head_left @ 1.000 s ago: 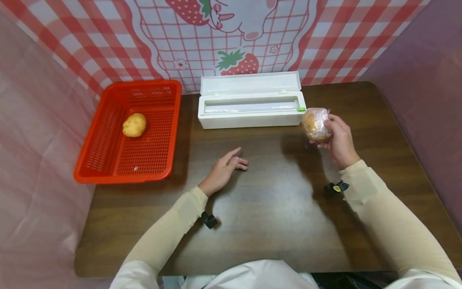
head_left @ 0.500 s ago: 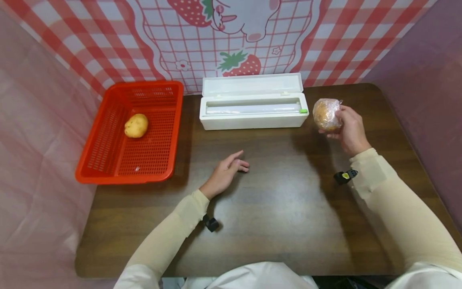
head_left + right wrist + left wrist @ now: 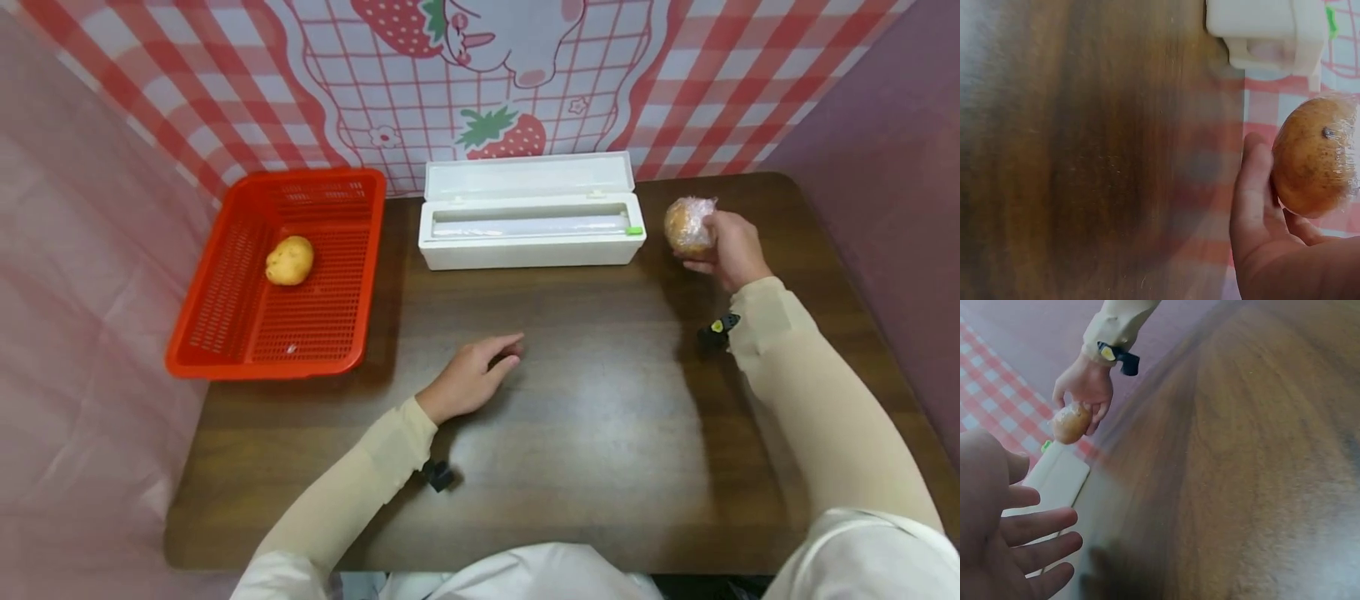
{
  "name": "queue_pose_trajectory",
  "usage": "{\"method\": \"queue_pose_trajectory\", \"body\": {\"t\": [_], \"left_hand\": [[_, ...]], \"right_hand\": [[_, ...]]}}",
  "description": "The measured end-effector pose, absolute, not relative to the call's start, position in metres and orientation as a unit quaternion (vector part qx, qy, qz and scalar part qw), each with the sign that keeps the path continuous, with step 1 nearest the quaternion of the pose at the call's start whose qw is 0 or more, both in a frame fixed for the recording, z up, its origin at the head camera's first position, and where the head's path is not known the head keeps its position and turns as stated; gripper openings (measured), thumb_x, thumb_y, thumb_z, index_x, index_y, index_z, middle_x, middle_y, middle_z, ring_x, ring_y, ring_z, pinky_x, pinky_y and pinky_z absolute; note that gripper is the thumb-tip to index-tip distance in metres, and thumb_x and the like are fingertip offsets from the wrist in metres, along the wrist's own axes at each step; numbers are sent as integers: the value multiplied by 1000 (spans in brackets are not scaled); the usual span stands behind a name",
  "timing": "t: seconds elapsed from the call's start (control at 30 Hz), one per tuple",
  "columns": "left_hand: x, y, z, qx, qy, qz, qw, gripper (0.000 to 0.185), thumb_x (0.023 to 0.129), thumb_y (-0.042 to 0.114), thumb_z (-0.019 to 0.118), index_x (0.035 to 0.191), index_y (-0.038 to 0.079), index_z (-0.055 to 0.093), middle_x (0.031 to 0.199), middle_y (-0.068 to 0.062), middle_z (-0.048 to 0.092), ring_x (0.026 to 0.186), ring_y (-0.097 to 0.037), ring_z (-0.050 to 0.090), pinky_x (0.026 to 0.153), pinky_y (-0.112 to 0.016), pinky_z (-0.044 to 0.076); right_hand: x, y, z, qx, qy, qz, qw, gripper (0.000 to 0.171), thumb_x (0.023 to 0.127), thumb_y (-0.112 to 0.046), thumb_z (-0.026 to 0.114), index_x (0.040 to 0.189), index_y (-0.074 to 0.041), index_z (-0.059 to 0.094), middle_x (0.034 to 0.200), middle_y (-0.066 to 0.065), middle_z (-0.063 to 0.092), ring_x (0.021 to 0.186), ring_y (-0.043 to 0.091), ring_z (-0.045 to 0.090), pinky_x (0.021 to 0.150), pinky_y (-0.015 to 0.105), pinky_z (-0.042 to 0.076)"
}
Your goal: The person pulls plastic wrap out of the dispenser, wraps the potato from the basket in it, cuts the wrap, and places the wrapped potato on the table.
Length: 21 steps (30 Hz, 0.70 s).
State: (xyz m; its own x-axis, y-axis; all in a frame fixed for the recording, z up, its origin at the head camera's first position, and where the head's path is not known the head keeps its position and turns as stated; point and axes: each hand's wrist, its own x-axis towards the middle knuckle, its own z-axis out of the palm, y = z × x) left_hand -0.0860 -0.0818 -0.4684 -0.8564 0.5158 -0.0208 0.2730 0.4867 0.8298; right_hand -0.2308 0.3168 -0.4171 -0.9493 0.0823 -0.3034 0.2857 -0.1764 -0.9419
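Note:
My right hand (image 3: 726,246) grips a round brownish fruit wrapped in clear film (image 3: 688,225), held just above the table to the right of the white cling-film dispenser box (image 3: 531,237). The right wrist view shows the wrapped fruit (image 3: 1314,162) between thumb and fingers (image 3: 1251,194). In the left wrist view the same wrapped fruit (image 3: 1071,422) appears in the distance. My left hand (image 3: 474,372) rests on the brown table (image 3: 585,433) near its middle, fingers relaxed and holding nothing. The dispenser's lid stands open, showing the film roll.
A red plastic basket (image 3: 225,333) sits at the table's left with a bare potato (image 3: 288,260) inside. A strawberry-print checked backdrop (image 3: 480,83) rises behind the table, and pink and purple drapes close in both sides.
My right hand has carried the wrapped fruit away from me and to the right, past the dispenser's right end. My left hand has stayed near the table's middle.

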Motion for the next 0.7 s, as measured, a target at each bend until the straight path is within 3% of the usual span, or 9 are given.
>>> {"method": "queue_pose_trajectory", "body": {"t": [0.27, 0.43, 0.7], "left_hand": [[-74, -87, -467, 258, 863, 416, 123, 45, 106, 20, 54, 147, 4, 50, 134, -9, 63, 127, -23, 57, 107, -41, 44], [-70, -91, -470, 253, 867, 408, 129, 45, 106, 21, 54, 148, 5, 50, 135, -9, 63, 128, -22, 56, 107, -41, 44], [-70, -96, -469, 245, 873, 405, 121, 43, 106, 19, 55, 146, 5, 52, 136, -9, 62, 127, -22, 56, 107, -41, 44]], "right_hand": [[-252, 321, -425, 186, 731, -656, 22, 16, 95, -25, 56, 106, -14, 54, 92, -3, 53, 64, 6, 56, 52, 22, 52], [-259, 327, -432, 181, 777, -602, 25, 21, 97, -28, 51, 114, -16, 55, 105, 0, 49, 76, 3, 54, 60, 21, 53], [-265, 326, -440, 185, 795, -577, 19, 18, 96, -29, 53, 109, -17, 57, 100, -4, 51, 72, 0, 53, 63, 19, 52]]}}
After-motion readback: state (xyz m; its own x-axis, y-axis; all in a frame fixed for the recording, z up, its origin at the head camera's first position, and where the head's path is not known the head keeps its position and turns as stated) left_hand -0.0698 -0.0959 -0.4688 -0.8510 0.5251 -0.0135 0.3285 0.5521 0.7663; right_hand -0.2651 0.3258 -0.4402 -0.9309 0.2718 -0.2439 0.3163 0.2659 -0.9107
